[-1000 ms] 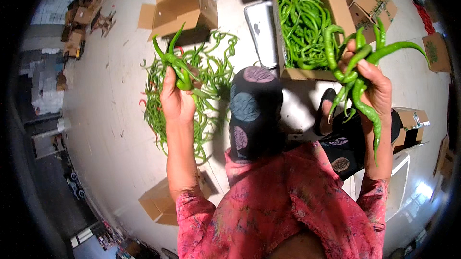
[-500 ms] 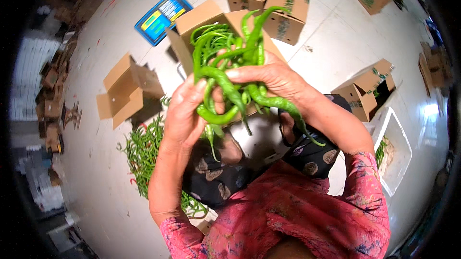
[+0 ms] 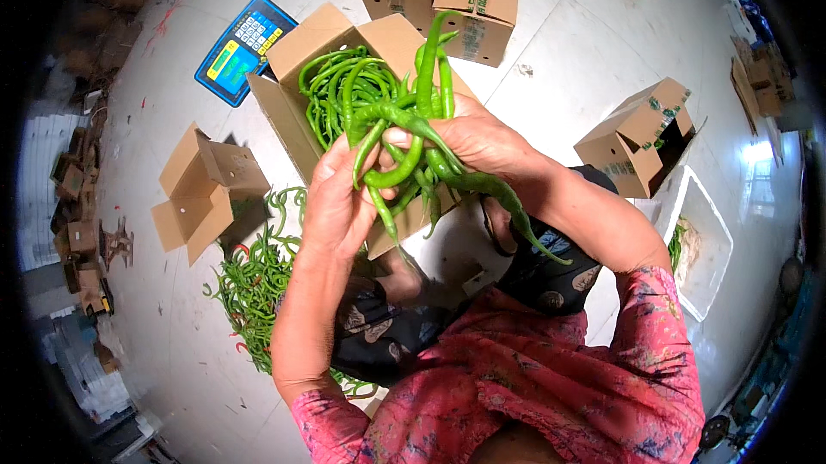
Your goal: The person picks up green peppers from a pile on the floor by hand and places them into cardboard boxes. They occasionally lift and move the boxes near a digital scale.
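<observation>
Long green chili peppers (image 3: 397,133) are bunched between my two hands, above the near edge of an open cardboard box (image 3: 288,120). My left hand (image 3: 340,197) curls closed around the bunch from the left. From the right, my right hand (image 3: 486,141) grips more of the peppers, its thumb laid across them; one long pepper hangs below the wrist. Inside the box, a pile of green chili peppers (image 3: 335,90) fills the far left part; my hands hide the near part. On the floor beside my left forearm lies a heap of peppers (image 3: 249,292), mostly green with some red.
A blue scale display (image 3: 245,47) stands past the box. An open cardboard box (image 3: 206,193) is at the left. Two taped cartons (image 3: 477,0) stand at the far side. To the right are another carton (image 3: 632,137) and a white foam box (image 3: 710,270) with some peppers inside.
The whole view has shifted, so boxes and scale appear further left. Both hands still hold the bunch; the peppers between them have shifted slightly, and more of the box's pile shows.
</observation>
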`<state>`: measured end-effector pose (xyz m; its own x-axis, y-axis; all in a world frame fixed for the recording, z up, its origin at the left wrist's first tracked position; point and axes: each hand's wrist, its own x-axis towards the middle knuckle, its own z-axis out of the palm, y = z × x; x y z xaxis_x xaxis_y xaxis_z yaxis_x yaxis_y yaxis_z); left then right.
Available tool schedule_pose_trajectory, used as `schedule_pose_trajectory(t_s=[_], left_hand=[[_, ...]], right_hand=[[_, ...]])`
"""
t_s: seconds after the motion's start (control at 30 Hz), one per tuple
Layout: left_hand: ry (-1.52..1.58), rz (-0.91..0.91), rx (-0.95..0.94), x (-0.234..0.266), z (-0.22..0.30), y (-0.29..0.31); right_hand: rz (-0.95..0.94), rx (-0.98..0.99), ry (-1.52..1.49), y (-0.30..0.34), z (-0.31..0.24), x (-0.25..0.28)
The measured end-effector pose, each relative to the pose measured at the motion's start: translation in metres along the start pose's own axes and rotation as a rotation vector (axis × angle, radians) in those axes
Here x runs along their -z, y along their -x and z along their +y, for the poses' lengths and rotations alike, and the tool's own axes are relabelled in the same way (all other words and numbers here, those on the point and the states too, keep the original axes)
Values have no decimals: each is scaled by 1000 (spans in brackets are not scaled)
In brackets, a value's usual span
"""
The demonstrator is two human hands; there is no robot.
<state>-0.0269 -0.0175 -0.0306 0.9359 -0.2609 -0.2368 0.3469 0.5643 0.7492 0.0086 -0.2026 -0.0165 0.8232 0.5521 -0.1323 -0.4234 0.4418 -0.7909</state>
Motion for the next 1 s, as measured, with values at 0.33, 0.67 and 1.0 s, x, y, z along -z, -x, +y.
schedule_pose_trajectory(t_s=[0.33,0.67,1.0], left_hand=[[70,66,-61,23,3,-1],[38,165,-169,45,21,11],[-495,292,-150,32,5,13]], right_hand=[[126,-67,191,-10,-1,18],[293,-46,107,-11,-20,38],[154,-105,291,-14,3,29]])
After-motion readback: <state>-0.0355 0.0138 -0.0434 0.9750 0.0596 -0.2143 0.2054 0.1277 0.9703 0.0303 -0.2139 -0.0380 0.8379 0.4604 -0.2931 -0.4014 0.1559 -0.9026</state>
